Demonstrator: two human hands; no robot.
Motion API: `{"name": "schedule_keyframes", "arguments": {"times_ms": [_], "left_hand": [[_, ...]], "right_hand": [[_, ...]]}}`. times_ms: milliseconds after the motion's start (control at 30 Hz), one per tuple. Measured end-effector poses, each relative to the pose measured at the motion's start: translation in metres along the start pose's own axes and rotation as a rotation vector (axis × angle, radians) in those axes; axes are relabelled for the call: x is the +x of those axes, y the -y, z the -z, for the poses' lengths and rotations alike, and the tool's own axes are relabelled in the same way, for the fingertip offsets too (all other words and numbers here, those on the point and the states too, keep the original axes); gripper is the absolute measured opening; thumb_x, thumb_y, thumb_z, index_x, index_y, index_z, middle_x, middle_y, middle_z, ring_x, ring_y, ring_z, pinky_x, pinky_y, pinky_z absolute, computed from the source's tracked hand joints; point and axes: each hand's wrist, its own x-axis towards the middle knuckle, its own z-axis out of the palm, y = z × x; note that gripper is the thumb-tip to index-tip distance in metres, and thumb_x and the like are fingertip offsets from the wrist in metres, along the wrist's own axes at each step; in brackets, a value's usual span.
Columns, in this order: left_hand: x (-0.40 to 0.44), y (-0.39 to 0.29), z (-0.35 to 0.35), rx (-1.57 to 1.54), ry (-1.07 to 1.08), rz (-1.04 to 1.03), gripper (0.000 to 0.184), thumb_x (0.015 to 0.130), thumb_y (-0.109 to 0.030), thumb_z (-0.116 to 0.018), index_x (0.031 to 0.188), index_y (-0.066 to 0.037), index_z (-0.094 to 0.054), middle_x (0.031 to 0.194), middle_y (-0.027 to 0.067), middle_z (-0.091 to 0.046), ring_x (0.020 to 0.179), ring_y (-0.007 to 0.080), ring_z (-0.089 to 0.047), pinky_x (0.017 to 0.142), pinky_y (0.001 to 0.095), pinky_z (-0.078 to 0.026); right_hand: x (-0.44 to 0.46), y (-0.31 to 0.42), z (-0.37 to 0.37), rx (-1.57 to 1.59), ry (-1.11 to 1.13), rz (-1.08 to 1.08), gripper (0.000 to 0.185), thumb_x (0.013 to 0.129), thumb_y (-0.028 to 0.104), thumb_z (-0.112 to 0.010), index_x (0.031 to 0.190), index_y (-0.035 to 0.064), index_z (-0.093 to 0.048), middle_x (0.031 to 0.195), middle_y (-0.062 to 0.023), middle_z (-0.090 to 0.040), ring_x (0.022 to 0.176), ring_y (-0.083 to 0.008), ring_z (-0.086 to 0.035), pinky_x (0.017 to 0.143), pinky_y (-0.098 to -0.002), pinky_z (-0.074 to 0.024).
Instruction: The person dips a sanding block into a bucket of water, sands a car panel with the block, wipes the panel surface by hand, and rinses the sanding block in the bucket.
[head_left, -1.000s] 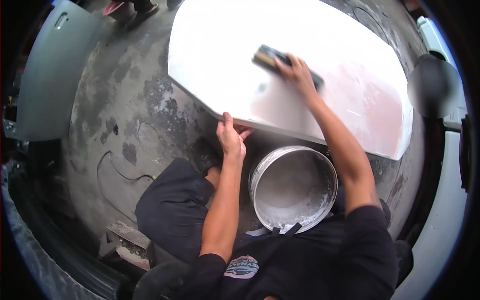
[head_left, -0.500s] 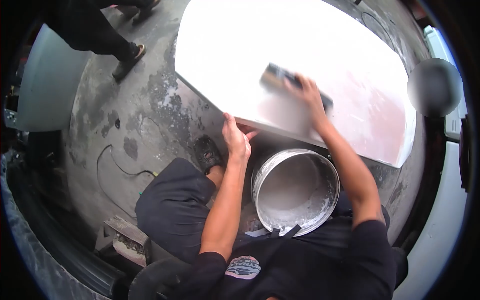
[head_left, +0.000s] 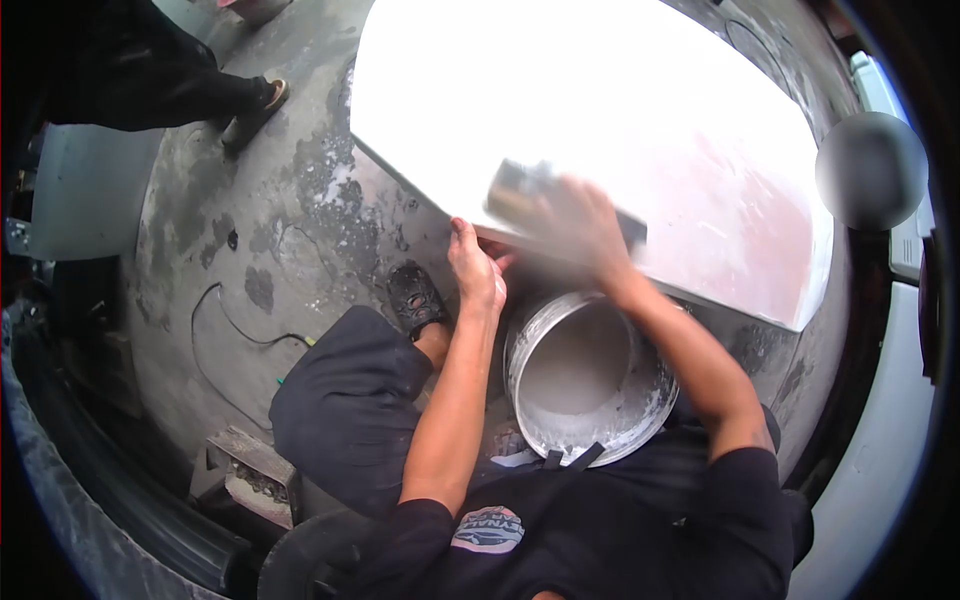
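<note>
Long dark block (head_left: 515, 192) with a tan side, clasped in my right hand (head_left: 585, 225), lies on the broad white panel (head_left: 690, 190), roughly parallel to the near edge my left hand (head_left: 474, 270) grips.

Workshop, apparently for car bodywork: floor (head_left: 185, 270) was grey, stained, white-spattered; white panel (head_left: 610, 110) showed pinkish areas; bucket (head_left: 650, 405) was whitened inside; shirt logo (head_left: 488, 529) read "CAR".
</note>
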Motion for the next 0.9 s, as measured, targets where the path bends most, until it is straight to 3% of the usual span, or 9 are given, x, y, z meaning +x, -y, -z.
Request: {"name": "schedule_keyframes", "arguments": {"times_ms": [133,200,300,433,567,633,667,767,900], "left_hand": [[0.001,-0.002,-0.001,0.052,0.041,-0.005,0.066,0.113,-0.057,-0.033,0.148,-0.002,-0.042,0.142,0.0228,-0.054,0.123,0.0401,-0.064,0.097,0.0670,-0.056],[0.003,-0.001,-0.002,0.029,0.005,0.001,0.067,0.113,-0.058,-0.033,0.150,-0.003,-0.039,0.144,0.0225,-0.052,0.124,0.0405,-0.063,0.098,0.0667,-0.056],[-0.002,-0.007,-0.003,0.017,0.054,0.013,0.066,0.113,-0.057,-0.034,0.152,-0.003,-0.037,0.145,0.0222,-0.052,0.125,0.0411,-0.062,0.099,0.0672,-0.056],[-0.001,-0.005,-0.001,0.016,0.024,0.029,0.065,0.113,-0.056,-0.034,0.153,-0.004,-0.037,0.148,0.0220,-0.050,0.127,0.0412,-0.061,0.100,0.0676,-0.055],[-0.003,-0.006,-0.004,0.035,0.061,0.032,0.062,0.114,-0.053,-0.032,0.155,-0.007,-0.036,0.151,0.0215,-0.046,0.130,0.0410,-0.058,0.098,0.0666,-0.055],[-0.006,-0.010,-0.010,0.030,0.007,0.044,0.061,0.115,-0.052,-0.030,0.155,-0.007,-0.035,0.151,0.0215,-0.046,0.130,0.0411,-0.059,0.098,0.0664,-0.054],[-0.005,-0.010,-0.009,0.026,0.019,0.039,0.063,0.115,-0.053,-0.030,0.156,-0.006,-0.034,0.151,0.0215,-0.046,0.130,0.0411,-0.058,0.098,0.0668,-0.053],[-0.003,-0.006,-0.006,0.013,0.019,0.019,0.063,0.114,-0.054,-0.030,0.155,-0.006,-0.035,0.150,0.0210,-0.047,0.130,0.0403,-0.058,0.097,0.0660,-0.055],[0.001,-0.003,-0.003,0.006,0.085,0.031,0.064,0.114,-0.054,-0.032,0.155,-0.005,-0.034,0.150,0.0206,-0.047,0.131,0.0399,-0.058,0.097,0.0665,-0.056]], "right_hand": [[0.064,-0.056,-0.035,-0.054,-0.027,0.088,0.062,0.085,0.009,-0.065,0.146,0.0219,-0.063,0.145,-0.0258,-0.054,0.126,-0.0471,-0.054,0.110,-0.0553,-0.0446],[0.151,-0.071,-0.032,-0.051,0.114,-0.297,0.059,0.088,0.007,-0.060,0.146,0.0189,-0.062,0.134,-0.0244,-0.060,0.116,-0.0447,-0.060,0.101,-0.0498,-0.0500],[0.151,-0.052,-0.038,-0.110,0.068,-0.372,0.060,0.086,0.005,-0.060,0.144,0.0188,-0.064,0.130,-0.0223,-0.060,0.111,-0.0410,-0.060,0.098,-0.0498,-0.0508],[0.001,0.019,-0.029,-0.023,0.032,0.041,0.065,0.081,0.006,-0.064,0.145,0.0209,-0.064,0.142,-0.0249,-0.055,0.127,-0.0446,-0.053,0.111,-0.0548,-0.0440],[0.067,-0.041,-0.036,0.016,-0.042,0.053,0.067,0.082,0.003,-0.062,0.147,0.0207,-0.061,0.148,-0.0289,-0.052,0.125,-0.0482,-0.055,0.111,-0.0560,-0.0434],[0.151,-0.085,-0.041,-0.067,0.049,-0.329,0.056,0.089,0.005,-0.059,0.144,0.0165,-0.063,0.127,-0.0260,-0.062,0.113,-0.0443,-0.061,0.102,-0.0529,-0.0484],[0.171,-0.098,-0.041,-0.053,0.106,-0.399,0.052,0.095,0.012,-0.062,0.146,0.0244,-0.064,0.135,-0.0284,-0.058,0.110,-0.0429,-0.061,0.102,-0.0515,-0.0493],[0.127,-0.073,-0.040,-0.075,-0.031,-0.307,0.055,0.088,0.004,-0.060,0.142,0.0169,-0.065,0.131,-0.0251,-0.060,0.115,-0.0438,-0.059,0.101,-0.0522,-0.0493],[-0.033,0.013,0.023,0.081,0.025,-0.013,0.064,0.082,0.004,-0.062,0.145,0.0188,-0.064,0.150,-0.0252,-0.051,0.129,-0.0484,-0.052,0.113,-0.0549,-0.0420]]}}
